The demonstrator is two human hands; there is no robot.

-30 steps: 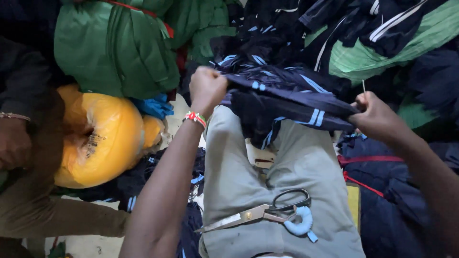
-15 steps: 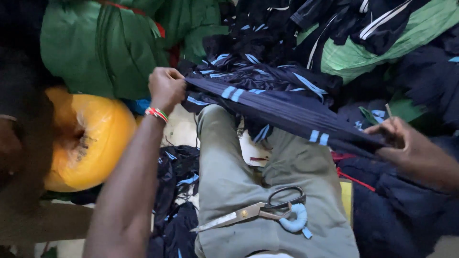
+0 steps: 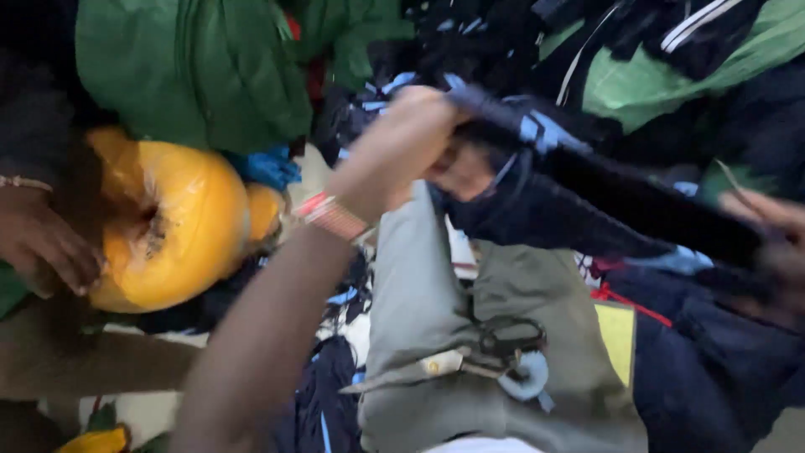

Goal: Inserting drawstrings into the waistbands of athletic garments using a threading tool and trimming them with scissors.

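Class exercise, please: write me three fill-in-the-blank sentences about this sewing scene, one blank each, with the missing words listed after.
1. The left hand and right hand stretch a dark navy garment with light ____ stripes.
2. A pair of ____ lies on the grey cloth over the person's lap.
3. The left wrist wears a striped ____.
4. Beside the other person's hand sits a bulging plastic bag coloured ____.

Missing words: blue; scissors; wristband; yellow

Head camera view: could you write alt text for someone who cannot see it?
Seen from above, a person's left hand and right hand grip a dark navy garment with light blue stripes, stretched between them over their lap. Scissors lie on the grey trousers below. At left, another person's hand rests by a yellow plastic bundle.
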